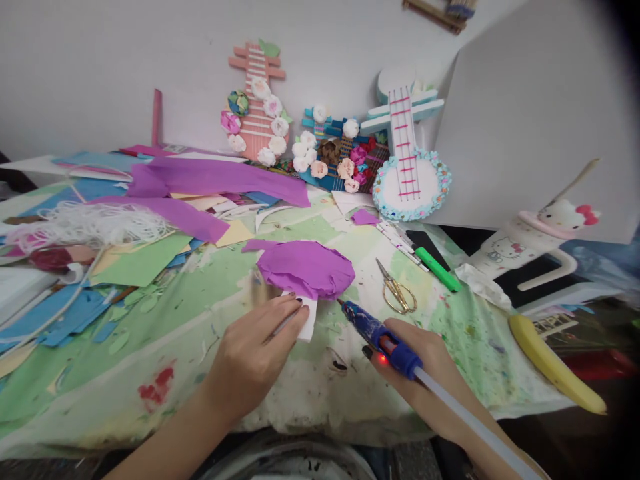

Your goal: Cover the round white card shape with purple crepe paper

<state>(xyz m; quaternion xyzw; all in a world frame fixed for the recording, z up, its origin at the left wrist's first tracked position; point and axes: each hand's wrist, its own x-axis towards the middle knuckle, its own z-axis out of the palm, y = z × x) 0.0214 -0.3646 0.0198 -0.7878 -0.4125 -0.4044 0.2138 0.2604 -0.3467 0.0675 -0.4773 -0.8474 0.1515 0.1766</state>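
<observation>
A purple paper-covered oval piece (307,267) lies on the cloth in front of me, with a white strip (308,323) coming out at its near side. My left hand (263,347) is closed on that white strip, its fingertips just below the purple paper. In my right hand (417,363) is a blue glue gun (383,340) with a glue stick sticking out of its back and a red light lit. The gun's nozzle points at the lower right edge of the purple paper; whether it touches cannot be told.
Gold scissors (399,291) and a green marker (437,269) lie to the right, near a banana (555,363) and a white cup (520,245). Paper scraps and white string (100,223) cover the left. Decorated paper instruments (257,127) stand along the back wall.
</observation>
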